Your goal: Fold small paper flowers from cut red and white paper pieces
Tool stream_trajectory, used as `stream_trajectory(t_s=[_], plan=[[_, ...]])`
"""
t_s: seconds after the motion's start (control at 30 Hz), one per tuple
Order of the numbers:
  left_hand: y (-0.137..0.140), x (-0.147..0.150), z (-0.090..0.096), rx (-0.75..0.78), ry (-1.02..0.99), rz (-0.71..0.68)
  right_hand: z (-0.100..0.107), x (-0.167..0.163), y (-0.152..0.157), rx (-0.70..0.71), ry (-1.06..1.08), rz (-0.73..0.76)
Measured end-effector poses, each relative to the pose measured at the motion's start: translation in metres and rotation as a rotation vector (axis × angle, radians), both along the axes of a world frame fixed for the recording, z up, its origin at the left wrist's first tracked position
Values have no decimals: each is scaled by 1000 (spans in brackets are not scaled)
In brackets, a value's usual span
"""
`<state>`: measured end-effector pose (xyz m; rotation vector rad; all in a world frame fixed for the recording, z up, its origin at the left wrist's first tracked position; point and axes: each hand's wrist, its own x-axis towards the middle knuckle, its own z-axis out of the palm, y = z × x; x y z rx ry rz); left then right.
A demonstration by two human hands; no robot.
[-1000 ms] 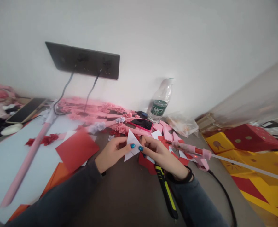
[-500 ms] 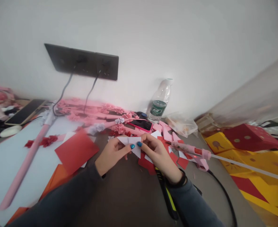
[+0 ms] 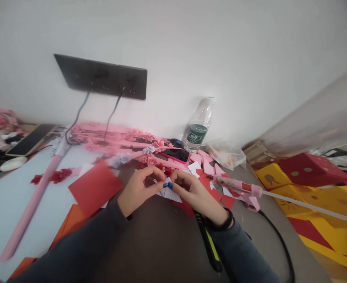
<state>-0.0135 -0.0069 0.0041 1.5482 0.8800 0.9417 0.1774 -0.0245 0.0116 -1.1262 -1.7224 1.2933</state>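
A small piece of folded white paper (image 3: 170, 193) is pinched between my two hands above the grey table. My left hand (image 3: 142, 186) grips its left side with thumb and fingers. From the other side my right hand (image 3: 191, 190) closes on it, the two thumb tips meeting at the middle of the paper. Its upper part is mostly hidden by my fingers. Red and white paper squares (image 3: 209, 182) lie beyond and to the right of my right hand. A large red paper square (image 3: 95, 189) rests left of my left hand.
A pink glue gun (image 3: 238, 186) with a long white stick and black cord lies at right. Under my right forearm is a black and yellow-green cutter (image 3: 209, 245). A water bottle (image 3: 197, 131) stands by the wall. Pink paper flowers (image 3: 135, 135) and a pink tube (image 3: 33, 206) lie leftward.
The white paper has turned from a wide triangle with its point down to one with its point up. My thumbs have come together at its middle.
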Motion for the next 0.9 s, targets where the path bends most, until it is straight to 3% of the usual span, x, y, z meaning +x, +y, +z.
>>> stream_trajectory(t_s=[0.23,0.7,0.9], plan=[[0,2,-1,-83,-51,12,0,-2,-3,76,-45,11],[-2,5,-5,-94,-90,76,-1,-3,-3,81,-72,25],[0,3,-8,-226,-143,20,2,-3,-4,79,-94,40]])
